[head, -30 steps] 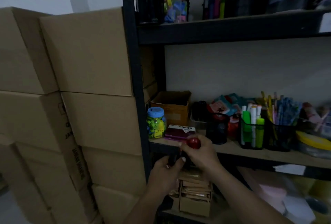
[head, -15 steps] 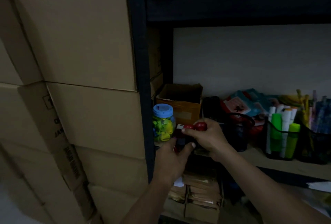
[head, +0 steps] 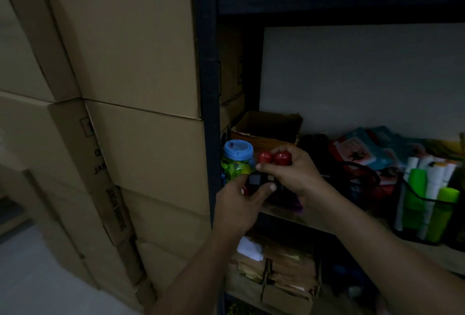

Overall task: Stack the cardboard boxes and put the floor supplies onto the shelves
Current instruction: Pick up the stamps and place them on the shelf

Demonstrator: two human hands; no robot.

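Both hands are up and closer to the blue-lidded jar [head: 236, 153] than 0.5 s ago; view has pushed in too, top shelf contents now out of frame.

Right hand [head: 294, 176]: just right of the jar, fingers curled over two red-knobbed pieces [head: 283, 158], thumb pinching below the knobs. Left hand [head: 239, 206]: below the jar, forefinger and thumb clamped on the black bodies under those knobs, fingertip overlapping the jar's base. Hands are together, both on the same cluster. Can't tell what the pieces are, too dark.

Jar sits at the left end of the shelf board [head: 284, 215], against the dark upright post [head: 205, 88]. Behind the jar: small open carton [head: 266, 126]. Right of the jar, under the right wrist: flat purple case [head: 298, 206]. Far right of the jar: mesh holder [head: 427, 201] with green and white markers. Below the jar, next shelf down: brown paper packs [head: 289, 272]. Left of the jar, past the post: cardboard boxes [head: 141, 63], stacked several high.
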